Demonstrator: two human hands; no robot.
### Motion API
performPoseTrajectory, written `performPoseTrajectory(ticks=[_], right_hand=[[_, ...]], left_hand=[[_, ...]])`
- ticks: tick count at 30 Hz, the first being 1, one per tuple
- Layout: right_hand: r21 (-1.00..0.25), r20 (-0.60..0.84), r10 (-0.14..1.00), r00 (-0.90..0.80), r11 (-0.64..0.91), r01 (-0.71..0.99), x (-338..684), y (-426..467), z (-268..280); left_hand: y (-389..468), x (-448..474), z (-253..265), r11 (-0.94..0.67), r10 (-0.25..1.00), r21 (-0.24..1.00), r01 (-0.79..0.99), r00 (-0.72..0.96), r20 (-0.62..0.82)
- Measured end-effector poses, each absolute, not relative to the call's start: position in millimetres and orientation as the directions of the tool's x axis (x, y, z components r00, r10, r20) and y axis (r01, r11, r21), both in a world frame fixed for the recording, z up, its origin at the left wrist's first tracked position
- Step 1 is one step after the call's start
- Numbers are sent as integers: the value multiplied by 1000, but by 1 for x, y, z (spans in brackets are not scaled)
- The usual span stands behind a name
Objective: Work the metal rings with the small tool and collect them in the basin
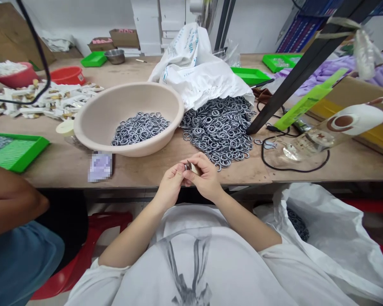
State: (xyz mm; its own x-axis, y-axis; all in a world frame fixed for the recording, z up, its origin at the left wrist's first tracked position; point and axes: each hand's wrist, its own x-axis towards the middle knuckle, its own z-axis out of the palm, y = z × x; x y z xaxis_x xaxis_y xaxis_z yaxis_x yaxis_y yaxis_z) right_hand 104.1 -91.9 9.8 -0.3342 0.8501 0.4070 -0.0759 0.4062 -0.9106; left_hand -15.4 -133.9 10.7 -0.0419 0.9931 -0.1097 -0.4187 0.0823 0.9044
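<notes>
My left hand (171, 183) and my right hand (207, 177) meet at the table's front edge, fingertips nearly touching. Pinched in my left hand is a small grey ring (187, 167), mostly covered by fingers. My right hand closes around a small knife (194, 168) with a pale handle, its short dark blade against the ring. Just beyond my hands lies a heap of grey rings (217, 127), spilling from a white sack (207, 80). To the left stands a beige basin (95, 112) with more grey rings (140, 129) in it.
A co-worker's arm (12, 199) is at the left, near a green tray (28, 155). A dark metal post (293, 80) slants up at the right, by a clear bottle (309, 142) and a black cable (293, 171). A white bag (341, 238) is below.
</notes>
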Motion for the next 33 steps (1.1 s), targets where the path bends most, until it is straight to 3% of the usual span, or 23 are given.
performPoseTrajectory(ticks=[3, 6, 12, 17, 19, 22, 24, 26, 29, 31, 33], right_hand=[[-942, 335, 897, -288, 329, -70, 104, -87, 11], [-957, 272, 888, -370, 288, -12, 112, -81, 16], [-766, 443, 700, -559, 620, 169, 128, -97, 31], [-671, 465, 646, -606, 703, 234, 124, -104, 34], [-701, 443, 706, -553, 657, 277, 127, -94, 30], [-749, 372, 864, -339, 495, 441, 137, -74, 21], [-650, 296, 905, -306, 426, 630, 144, -65, 15], [-463, 191, 917, -350, 399, 792, 147, -62, 11], [-288, 75, 924, -375, 380, 879, 146, -64, 8], [-319, 76, 928, -365, 369, 873, 144, -64, 7], [-471, 105, 933, -344, 351, 809, 142, -63, 7]], left_hand=[[-137, -13, 11, 77, 996, 917, -391, -9, -88], [-138, -13, 14, -12, 999, 923, -385, -40, -4], [-139, -16, 25, -7, 994, 904, -428, -104, -42], [-142, -14, 23, 24, 989, 904, -426, -124, -84], [-144, -15, 21, 28, 998, 920, -392, -34, -45], [-147, -20, 20, 27, 995, 940, -341, 100, 7], [-146, -27, 19, 44, 996, 944, -328, 86, -16], [-143, -35, 18, 68, 998, 942, -328, 26, -63], [-135, -45, 13, 105, 990, 935, -340, -55, -131], [-131, -48, 10, 129, 981, 925, -358, -89, -172], [-129, -47, 7, 162, 972, 906, -392, -95, -215]])
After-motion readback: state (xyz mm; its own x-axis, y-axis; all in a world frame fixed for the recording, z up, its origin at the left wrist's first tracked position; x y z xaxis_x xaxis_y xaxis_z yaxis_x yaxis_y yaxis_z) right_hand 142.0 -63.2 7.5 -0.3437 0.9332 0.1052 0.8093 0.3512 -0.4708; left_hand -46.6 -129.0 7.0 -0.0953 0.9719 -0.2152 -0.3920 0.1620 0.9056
